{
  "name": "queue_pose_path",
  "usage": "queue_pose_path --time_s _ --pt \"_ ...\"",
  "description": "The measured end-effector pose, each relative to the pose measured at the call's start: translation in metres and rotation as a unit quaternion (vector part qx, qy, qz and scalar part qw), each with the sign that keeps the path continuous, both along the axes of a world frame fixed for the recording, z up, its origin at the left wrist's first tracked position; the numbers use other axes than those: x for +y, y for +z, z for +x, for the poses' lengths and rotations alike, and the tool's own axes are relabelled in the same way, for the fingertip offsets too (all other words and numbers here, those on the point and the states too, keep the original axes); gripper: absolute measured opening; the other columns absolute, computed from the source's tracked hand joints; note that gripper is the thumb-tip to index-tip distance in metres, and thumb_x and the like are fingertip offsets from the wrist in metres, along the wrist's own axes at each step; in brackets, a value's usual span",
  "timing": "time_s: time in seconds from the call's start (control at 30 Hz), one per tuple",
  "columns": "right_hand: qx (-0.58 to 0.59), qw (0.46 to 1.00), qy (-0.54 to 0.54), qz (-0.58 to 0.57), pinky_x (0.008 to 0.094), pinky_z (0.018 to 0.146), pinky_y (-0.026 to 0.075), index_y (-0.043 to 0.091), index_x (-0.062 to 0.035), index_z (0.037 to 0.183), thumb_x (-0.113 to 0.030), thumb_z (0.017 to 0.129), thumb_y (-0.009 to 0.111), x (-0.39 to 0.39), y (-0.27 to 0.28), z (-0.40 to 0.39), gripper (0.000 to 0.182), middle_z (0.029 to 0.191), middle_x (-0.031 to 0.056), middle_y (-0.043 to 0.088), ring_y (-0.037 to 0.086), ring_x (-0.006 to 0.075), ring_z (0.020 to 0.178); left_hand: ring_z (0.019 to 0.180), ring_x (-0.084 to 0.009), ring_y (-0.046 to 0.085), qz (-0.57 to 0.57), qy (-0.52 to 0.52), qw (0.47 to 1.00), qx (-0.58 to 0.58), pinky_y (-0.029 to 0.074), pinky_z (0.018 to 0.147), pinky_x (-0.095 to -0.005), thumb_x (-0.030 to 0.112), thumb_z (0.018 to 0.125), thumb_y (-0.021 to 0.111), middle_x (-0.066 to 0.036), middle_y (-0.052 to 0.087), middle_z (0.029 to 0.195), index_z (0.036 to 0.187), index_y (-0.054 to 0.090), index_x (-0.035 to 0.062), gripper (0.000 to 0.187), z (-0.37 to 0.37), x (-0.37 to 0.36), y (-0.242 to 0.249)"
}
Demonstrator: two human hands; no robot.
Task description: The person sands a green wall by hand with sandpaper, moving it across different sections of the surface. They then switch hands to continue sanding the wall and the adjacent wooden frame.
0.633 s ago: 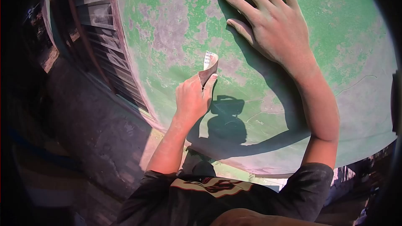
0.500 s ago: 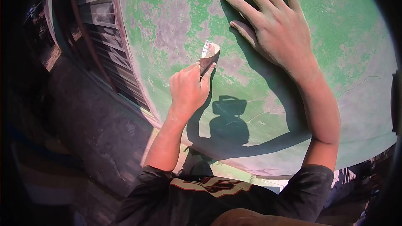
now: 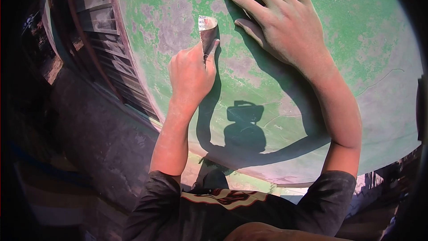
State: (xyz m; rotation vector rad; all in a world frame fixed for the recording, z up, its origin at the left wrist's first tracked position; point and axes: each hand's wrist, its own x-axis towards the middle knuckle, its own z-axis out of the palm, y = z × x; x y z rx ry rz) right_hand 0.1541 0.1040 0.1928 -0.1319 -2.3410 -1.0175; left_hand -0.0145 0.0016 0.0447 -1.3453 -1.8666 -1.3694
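A folded piece of sandpaper (image 3: 207,30), dark on one side and pale with print on the other, sticks up from my left hand (image 3: 192,71). The fingers of that hand are closed around it against the wall (image 3: 249,80), whose green paint is worn to grey in patches. My right hand (image 3: 285,22) lies with spread fingers on the same wall, higher and to the right, holding nothing. Dust coats both hands. The fingertips of the right hand partly leave the top of the view.
Left of the wall is a slatted window or shutter (image 3: 100,27) with a frame. A dark grey surface (image 3: 98,129) lies below it. Shadows of the head and arms fall across the wall. A thin crack (image 3: 383,80) runs at the right.
My left hand has moved up and slightly left along the wall with the sandpaper. My right hand appears slightly further left and remains flat on the wall.
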Motion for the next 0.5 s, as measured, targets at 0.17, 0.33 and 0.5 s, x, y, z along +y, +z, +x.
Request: queue_pose_path --time_s 0.17,0.33,0.5 --pt "-0.013 1.000 -0.012 -0.003 0.0573 0.134 0.024 0.055 -0.0103 0.158 -0.040 0.110 0.052 0.000 0.002 0.002 0.057 0.172 0.0141 0.043 0.034 0.0363 0.161 0.070 -0.0432 0.068 -0.026 -0.051 0.998 0.008 0.049 0.063 -0.0532 0.005 0.089 0.071 -0.021 0.069 0.076 0.113 0.079 0.0076 0.025 0.021 -0.005 -0.056" --pt "-0.012 0.999 0.002 -0.030 0.0577 0.134 0.024 0.056 -0.0102 0.158 -0.041 0.110 0.053 0.002 -0.002 0.003 0.057 0.172 0.0146 0.043 0.033 0.0374 0.162 0.073 -0.0402 0.073 -0.081 -0.001 0.996 0.038 0.054 0.065 -0.0522 0.010 0.087 0.076 -0.017 0.075 0.082 0.113 0.075 0.0038 0.027 0.017 -0.011 -0.025" --pt "0.003 0.999 0.022 -0.047 0.0578 0.135 0.022 0.057 -0.0112 0.157 -0.040 0.110 0.054 0.003 0.001 -0.003 0.056 0.172 0.0140 0.043 0.032 0.0371 0.163 0.075 -0.0409 0.073 -0.107 -0.020 0.994 0.032 0.054 0.066 -0.0525 0.013 0.088 0.075 -0.017 0.075 0.083 0.116 0.076 0.0052 0.029 0.033 -0.022 -0.040"
